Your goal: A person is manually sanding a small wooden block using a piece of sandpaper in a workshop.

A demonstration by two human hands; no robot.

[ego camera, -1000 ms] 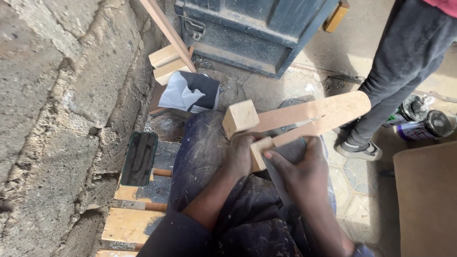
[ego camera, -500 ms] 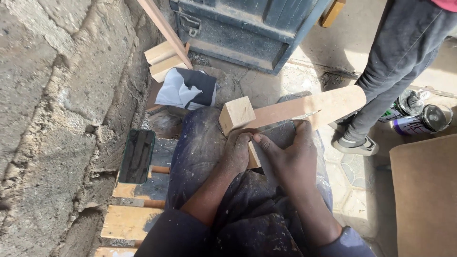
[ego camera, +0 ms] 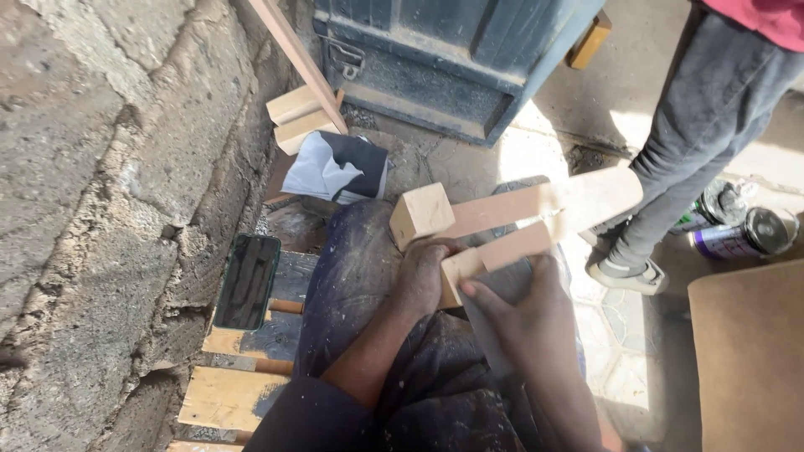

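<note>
The left hand (ego camera: 421, 276) gripped the wooden piece (ego camera: 519, 222) from beneath, resting over the lap. The right hand (ego camera: 523, 314) pressed grey sandpaper (ego camera: 494, 289) against its lower bar. A stone wall (ego camera: 100, 167) stood close left; a bystander's leg (ego camera: 687, 159) stood near right.

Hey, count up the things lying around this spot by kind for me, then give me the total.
Wooden frame, held by left hand and right hand: 1
Wood blocks by the wall: 2
Phone: 1
Paint cans: 2
Black-and-white cloth: 1
Total: 7
</note>
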